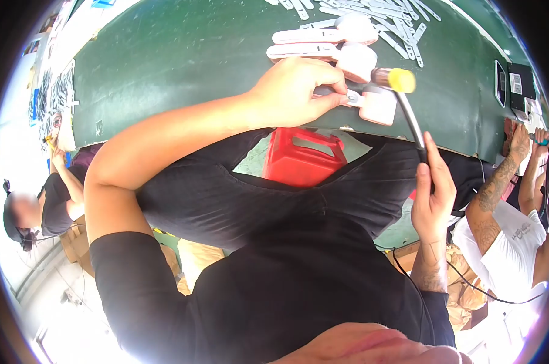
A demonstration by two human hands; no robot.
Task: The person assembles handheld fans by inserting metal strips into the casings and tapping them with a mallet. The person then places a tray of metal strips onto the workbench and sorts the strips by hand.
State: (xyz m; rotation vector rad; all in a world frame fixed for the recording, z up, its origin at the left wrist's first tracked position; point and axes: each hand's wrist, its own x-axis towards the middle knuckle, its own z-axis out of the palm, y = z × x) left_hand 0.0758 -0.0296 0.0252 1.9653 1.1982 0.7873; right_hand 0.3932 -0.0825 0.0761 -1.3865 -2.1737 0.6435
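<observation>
My left hand (295, 91) pinches a grey-white strip, thumb and fingers closed on it, at the handle of a white long-handled piece with a rounded head (379, 108). That piece lies near the table's front edge. In my right hand (435, 191) is a hammer (415, 124), gripped low on its dark handle. Its yellow-faced head hovers over or beside the rounded head; contact cannot be made out. Two similar white pieces, a middle one (355, 62) and a far one (356, 29), lie side by side beyond my left hand.
Many loose grey-white strips (402, 30) are heaped at the back of the green table (177, 67). A red plastic stool (298, 173) stands below the front edge. Co-workers sit at left (59, 203) and right (505, 242). A dark device (500, 84) lies at the table's right.
</observation>
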